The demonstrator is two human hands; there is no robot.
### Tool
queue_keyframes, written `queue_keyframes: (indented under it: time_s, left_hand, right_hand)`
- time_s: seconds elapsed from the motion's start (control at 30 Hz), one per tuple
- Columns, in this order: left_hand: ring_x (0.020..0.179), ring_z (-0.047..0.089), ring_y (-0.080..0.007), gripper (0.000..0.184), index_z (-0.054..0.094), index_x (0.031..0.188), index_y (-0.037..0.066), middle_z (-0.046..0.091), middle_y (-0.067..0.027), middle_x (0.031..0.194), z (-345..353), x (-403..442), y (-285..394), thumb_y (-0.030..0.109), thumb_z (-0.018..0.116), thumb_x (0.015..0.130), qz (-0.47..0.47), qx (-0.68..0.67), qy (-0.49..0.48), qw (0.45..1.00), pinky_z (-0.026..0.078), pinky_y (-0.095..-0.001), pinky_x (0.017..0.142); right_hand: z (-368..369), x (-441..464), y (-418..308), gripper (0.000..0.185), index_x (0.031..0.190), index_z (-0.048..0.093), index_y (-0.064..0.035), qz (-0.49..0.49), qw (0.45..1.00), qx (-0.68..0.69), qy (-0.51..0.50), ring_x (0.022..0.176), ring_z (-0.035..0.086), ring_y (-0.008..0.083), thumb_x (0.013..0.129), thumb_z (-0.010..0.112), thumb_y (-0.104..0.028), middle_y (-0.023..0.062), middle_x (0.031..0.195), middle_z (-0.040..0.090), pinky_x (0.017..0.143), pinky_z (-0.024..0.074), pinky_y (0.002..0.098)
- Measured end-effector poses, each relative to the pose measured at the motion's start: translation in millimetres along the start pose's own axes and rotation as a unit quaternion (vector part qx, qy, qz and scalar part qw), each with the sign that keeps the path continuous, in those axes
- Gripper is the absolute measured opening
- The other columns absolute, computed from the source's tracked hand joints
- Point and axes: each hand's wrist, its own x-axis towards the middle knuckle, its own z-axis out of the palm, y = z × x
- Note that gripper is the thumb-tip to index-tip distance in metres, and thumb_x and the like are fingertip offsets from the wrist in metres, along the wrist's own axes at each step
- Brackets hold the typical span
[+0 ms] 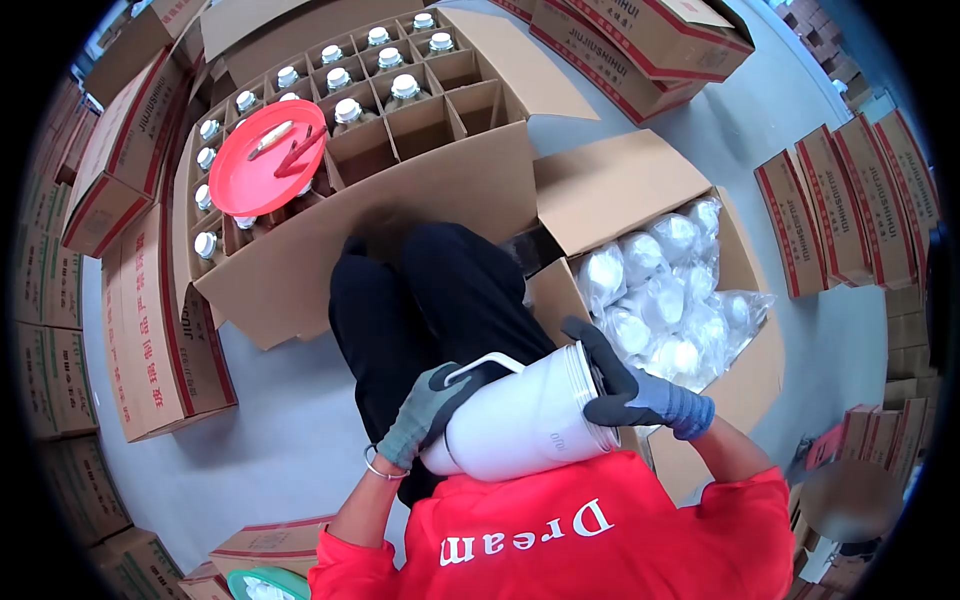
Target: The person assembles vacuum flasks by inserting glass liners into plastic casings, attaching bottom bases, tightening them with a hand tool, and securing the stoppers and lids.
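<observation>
A white handled tumbler (520,420) lies on its side across the person's lap, its base toward the left and its threaded mouth toward the right. The gloved left hand (432,408) holds it at the handle (490,362), though the tips of its fingers are hard to make out. The gloved right hand (635,392) is spread fairly wide at the mouth, thumb and fingers apart; it covers much of the opening, so I cannot tell whether it grips the rim or what is inside. Small print on the tumbler is too unclear to read.

On the far left stands a divided carton (400,180) of white-capped bottles (350,112), their lower parts hidden in the compartments. A red plastic plate (235,185) rests over some of them, bearing a pale-handled tool (270,139) and a red object (297,155) whose kind is unclear. To the right, an open carton (752,375) holds items in clear plastic bags (660,300), glare blurring their outlines. On the near left, a green basin (238,582) is cut off by the lower edge.
</observation>
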Motion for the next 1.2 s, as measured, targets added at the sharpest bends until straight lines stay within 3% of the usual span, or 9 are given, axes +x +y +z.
queue_keyframes:
  time_s: [0.47, 0.7, 0.8, 0.87, 0.93, 1.0, 1.07, 1.13, 1.2]
  left_hand:
    - [0.097, 0.067, -0.0164, 0.031, 0.067, 0.118, 0.000, 0.072, -0.0102, 0.107, -1, -13, -18, 0.019, 0.062, 0.093, 0.069, -0.148, 0.002, 0.987, 0.052, -0.0300, 0.087]
    - [0.090, 0.066, -0.0105, 0.023, 0.069, 0.110, 0.003, 0.071, -0.0049, 0.096, -9, 8, -21, 0.020, 0.059, 0.097, -0.004, -0.220, -0.147, 0.964, 0.053, -0.0273, 0.080]
    - [0.088, 0.067, -0.0132, 0.027, 0.071, 0.108, 0.001, 0.072, -0.0080, 0.099, -9, 5, -25, 0.023, 0.062, 0.095, -0.012, -0.276, -0.144, 0.950, 0.052, -0.0285, 0.080]
    - [0.090, 0.070, -0.0194, 0.025, 0.071, 0.108, 0.001, 0.073, -0.0109, 0.100, -13, -1, -18, 0.014, 0.063, 0.089, 0.355, 0.100, 0.044, 0.928, 0.054, -0.0300, 0.082]
    - [0.107, 0.067, -0.0314, 0.029, 0.072, 0.106, 0.002, 0.071, -0.0164, 0.111, -1, -24, 29, 0.002, 0.062, 0.079, 0.303, -0.074, 0.150, 0.938, 0.051, -0.0380, 0.097]
    - [0.109, 0.066, -0.0339, 0.026, 0.073, 0.101, 0.000, 0.071, -0.0174, 0.111, 2, -29, 68, 0.002, 0.058, 0.079, 0.478, 0.186, 0.192, 0.836, 0.044, -0.0439, 0.105]
    - [0.105, 0.068, -0.0326, 0.026, 0.072, 0.102, 0.003, 0.071, -0.0162, 0.109, -8, -15, 50, 0.001, 0.062, 0.078, 0.434, 0.060, 0.183, 0.880, 0.051, -0.0396, 0.096]
    - [0.094, 0.070, -0.0301, 0.023, 0.071, 0.102, 0.001, 0.071, -0.0164, 0.104, -34, -13, 64, 0.006, 0.065, 0.080, 0.334, 0.185, 0.084, 0.920, 0.055, -0.0353, 0.087]
    - [0.091, 0.070, -0.0296, 0.026, 0.070, 0.103, 0.002, 0.072, -0.0135, 0.100, -28, -5, 48, 0.011, 0.069, 0.078, 0.300, 0.028, 0.131, 0.944, 0.055, -0.0367, 0.088]
  right_hand:
    - [3, 18, -14, 0.105, 0.154, 0.018, -0.0033, -0.027, 0.998, -0.056, -0.010, 0.145, 0.025, 0.0273, 0.078, 0.075, -0.049, 0.0147, 0.158, 0.024, 0.118, 0.0200, 0.0404]
    - [38, 47, -43, 0.101, 0.138, 0.048, -0.0027, -0.371, 0.849, -0.369, -0.068, 0.126, 0.043, 0.0501, 0.063, 0.072, -0.066, 0.0267, 0.138, 0.044, 0.102, 0.0345, 0.0578]
    - [35, 46, -55, 0.098, 0.142, 0.048, -0.0080, -0.398, 0.828, -0.379, -0.112, 0.132, 0.039, 0.0452, 0.067, 0.070, -0.066, 0.0228, 0.147, 0.039, 0.106, 0.0321, 0.0551]
    - [14, 56, -40, 0.097, 0.144, 0.045, -0.0067, -0.381, 0.879, -0.283, -0.053, 0.134, 0.039, 0.0440, 0.069, 0.069, -0.065, 0.0227, 0.147, 0.039, 0.108, 0.0319, 0.0531]
    - [1, 57, 11, 0.090, 0.152, 0.026, 0.0000, -0.188, 0.970, -0.109, 0.105, 0.142, 0.031, 0.0310, 0.085, 0.064, -0.047, 0.0195, 0.153, 0.031, 0.116, 0.0250, 0.0409]
    - [-3, 55, 9, 0.076, 0.152, 0.021, 0.0017, -0.009, 0.954, 0.271, 0.129, 0.144, 0.026, 0.0262, 0.096, 0.053, -0.039, 0.0171, 0.156, 0.027, 0.118, 0.0207, 0.0359]
    - [-19, 54, 2, 0.067, 0.150, 0.030, -0.0005, -0.151, 0.979, -0.070, 0.118, 0.145, 0.024, 0.0294, 0.099, 0.047, -0.042, 0.0170, 0.157, 0.027, 0.118, 0.0200, 0.0379]
    - [-21, 50, -18, 0.069, 0.146, 0.038, -0.0013, -0.367, 0.863, -0.315, 0.147, 0.145, 0.026, 0.0344, 0.097, 0.047, -0.048, 0.0197, 0.155, 0.030, 0.118, 0.0196, 0.0439]
    - [-16, 63, -19, 0.065, 0.144, 0.041, -0.0028, -0.384, 0.888, -0.225, 0.118, 0.142, 0.033, 0.0321, 0.093, 0.059, -0.038, 0.0184, 0.152, 0.035, 0.115, 0.0270, 0.0429]
